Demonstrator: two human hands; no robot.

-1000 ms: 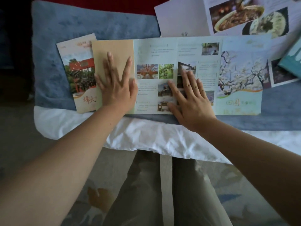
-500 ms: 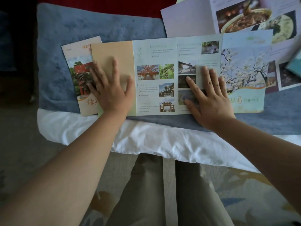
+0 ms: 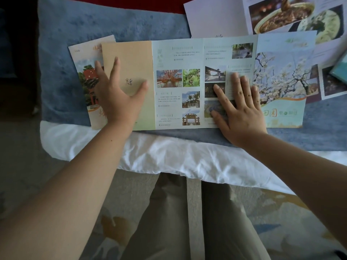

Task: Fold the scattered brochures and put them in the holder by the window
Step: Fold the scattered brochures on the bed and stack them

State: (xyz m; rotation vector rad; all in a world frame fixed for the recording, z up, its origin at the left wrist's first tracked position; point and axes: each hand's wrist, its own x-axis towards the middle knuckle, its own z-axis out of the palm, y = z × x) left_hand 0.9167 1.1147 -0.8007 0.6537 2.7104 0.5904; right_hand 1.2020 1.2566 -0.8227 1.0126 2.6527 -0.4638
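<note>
Lying unfolded on bed's blue blanket (image 3: 75,21), near white sheet (image 3: 169,154) edge: long brochure (image 3: 178,81). L hand (image 3: 116,102) on tan end panel, fingers spread & straight, gripping nothing. R hand (image 3: 242,113) flat on 3rd panel, fingers straight, pressing down. Partly under L end: red-building brochure (image 3: 84,76); under top R: food leaflet (image 3: 216,17).

We take this for a bedroom. We see a bed's white sheet (image 3: 169,156) under a blue runner (image 3: 93,21). Patterned carpet (image 3: 281,231) lies below.
</note>
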